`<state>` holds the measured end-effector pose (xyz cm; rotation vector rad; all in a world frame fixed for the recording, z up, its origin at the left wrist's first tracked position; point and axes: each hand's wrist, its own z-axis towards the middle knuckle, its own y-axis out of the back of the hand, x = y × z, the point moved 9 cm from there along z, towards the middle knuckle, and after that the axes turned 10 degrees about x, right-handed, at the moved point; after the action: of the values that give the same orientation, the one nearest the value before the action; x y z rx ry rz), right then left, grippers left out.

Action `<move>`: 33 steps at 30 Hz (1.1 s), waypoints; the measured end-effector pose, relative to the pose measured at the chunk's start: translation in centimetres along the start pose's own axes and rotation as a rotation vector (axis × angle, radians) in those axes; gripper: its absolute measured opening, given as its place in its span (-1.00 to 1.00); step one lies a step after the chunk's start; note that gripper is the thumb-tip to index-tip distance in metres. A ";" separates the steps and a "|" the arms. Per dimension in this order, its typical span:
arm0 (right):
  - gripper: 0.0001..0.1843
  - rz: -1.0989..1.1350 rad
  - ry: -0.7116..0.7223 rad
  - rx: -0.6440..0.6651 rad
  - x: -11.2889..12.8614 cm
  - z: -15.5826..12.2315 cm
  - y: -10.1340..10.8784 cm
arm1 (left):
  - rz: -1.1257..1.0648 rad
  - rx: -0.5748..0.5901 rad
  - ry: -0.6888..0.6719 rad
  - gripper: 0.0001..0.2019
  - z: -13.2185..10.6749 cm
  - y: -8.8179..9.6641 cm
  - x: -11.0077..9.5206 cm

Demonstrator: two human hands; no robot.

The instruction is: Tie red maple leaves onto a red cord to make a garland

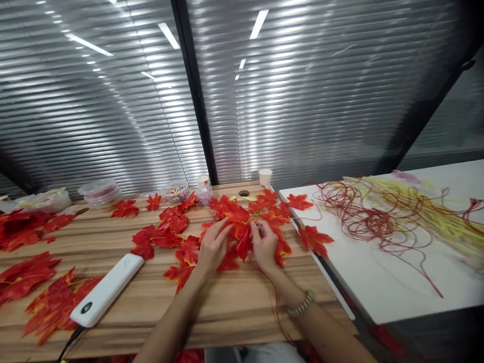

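Red-orange artificial maple leaves lie in a heap in the middle of the wooden table. My left hand rests on the heap, its fingers pinched on one red leaf. My right hand pinches the same leaf from the other side; a bead bracelet circles that wrist. A thin red stem wire trails from the leaves down past my right forearm.
A white power bank with a cable lies at the front left. More leaves cover the left side. Plastic bead tubs and a paper cup stand at the back. A white board on the right carries tangled red and yellow wires.
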<state>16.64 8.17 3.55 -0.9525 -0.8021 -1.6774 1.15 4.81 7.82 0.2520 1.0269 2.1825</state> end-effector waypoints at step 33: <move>-0.75 -0.039 0.024 -0.027 0.8 0.0 0.9 | -0.202 0.760 -0.522 -0.70 2.6 -9.3 -6.0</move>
<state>17.30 7.56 4.26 -0.9394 -0.7883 -1.7345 11.51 6.40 3.35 0.9571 1.4359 1.3475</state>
